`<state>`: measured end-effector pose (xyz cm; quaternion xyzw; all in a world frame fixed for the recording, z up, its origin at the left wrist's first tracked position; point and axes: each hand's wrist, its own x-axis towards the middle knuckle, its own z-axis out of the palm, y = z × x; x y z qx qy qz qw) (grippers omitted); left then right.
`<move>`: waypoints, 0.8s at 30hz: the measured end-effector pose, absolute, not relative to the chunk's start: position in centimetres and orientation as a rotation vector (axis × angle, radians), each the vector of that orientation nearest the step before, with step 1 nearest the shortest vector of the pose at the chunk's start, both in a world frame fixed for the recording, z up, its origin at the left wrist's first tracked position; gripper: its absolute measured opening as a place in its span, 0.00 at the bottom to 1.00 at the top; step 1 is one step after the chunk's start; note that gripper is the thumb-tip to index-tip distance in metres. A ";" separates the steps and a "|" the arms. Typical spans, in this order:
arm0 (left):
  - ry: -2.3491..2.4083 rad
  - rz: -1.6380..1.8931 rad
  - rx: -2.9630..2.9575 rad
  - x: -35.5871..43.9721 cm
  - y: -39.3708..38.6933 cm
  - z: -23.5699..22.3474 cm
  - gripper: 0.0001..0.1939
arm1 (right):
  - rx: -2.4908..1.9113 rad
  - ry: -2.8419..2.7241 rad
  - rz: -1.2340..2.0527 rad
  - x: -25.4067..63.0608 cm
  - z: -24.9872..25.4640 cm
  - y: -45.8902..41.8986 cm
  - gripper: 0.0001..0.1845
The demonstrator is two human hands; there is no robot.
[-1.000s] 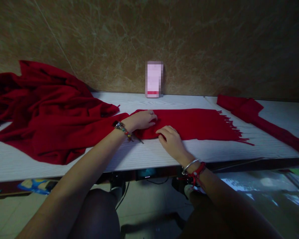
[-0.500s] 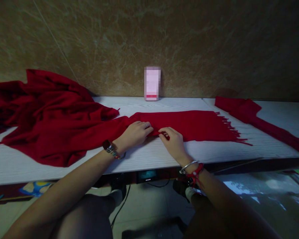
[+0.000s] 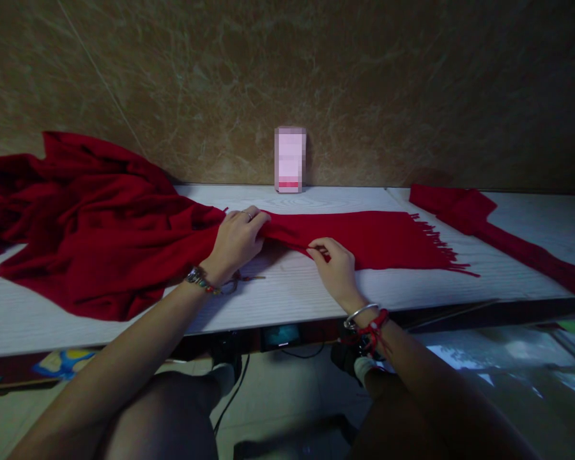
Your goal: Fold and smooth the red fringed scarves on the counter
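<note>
A red scarf (image 3: 378, 239) with a fringed end lies along the white wood-grain table (image 3: 268, 297). Its right part is spread flat, while the left part lies in a loose, wrinkled heap. My left hand (image 3: 239, 239) is closed around the scarf near the heap and lifts it a little; its fingertips are partly hidden by the cloth. My right hand (image 3: 334, 265) pinches the near edge of the flat part between thumb and fingers. Between my hands the cloth is drawn narrow and raised slightly off the table.
A phone (image 3: 290, 160) leans upright against the brown marbled wall (image 3: 364, 96) behind the table. Another strip of red fabric (image 3: 479, 220) lies at the right, running to the near edge. Below the table are a dark screen (image 3: 280, 337), a cable and my legs.
My left hand has moved left and away from me, lifting the scarf. My right hand keeps its pinch on the near edge, nearly in place. The cloth between them has pulled up.
</note>
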<state>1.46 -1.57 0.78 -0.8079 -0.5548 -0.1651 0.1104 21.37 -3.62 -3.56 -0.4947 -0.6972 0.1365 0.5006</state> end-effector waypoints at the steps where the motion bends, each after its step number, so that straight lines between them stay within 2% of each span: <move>1: -1.656 -0.515 -2.339 1.2 -1.4 0.9 0.17 | -1.205 -1.677 0.338 21.3 -3.5 -3.6 0.05; 6: -1.678 -0.556 -2.298 -0.2 -0.4 1.3 0.20 | -1.227 -1.635 0.395 21.3 -3.6 -3.2 0.06; 10: -1.552 -0.319 -2.517 -2.4 -0.5 0.8 0.28 | -1.259 -1.564 0.472 21.5 -3.7 -2.8 0.06; 13: -1.656 -0.199 -2.385 -4.6 -2.3 0.5 0.32 | -1.273 -1.547 0.516 21.6 -3.8 -2.6 0.06; 19: -2.039 0.096 -2.074 -10.5 -5.9 0.8 0.29 | -1.264 -1.592 0.517 21.5 -4.0 -2.7 0.07; 24: -2.177 -0.038 -1.944 -16.6 -5.4 3.0 0.21 | -1.252 -1.595 0.482 21.5 -4.1 -2.7 0.07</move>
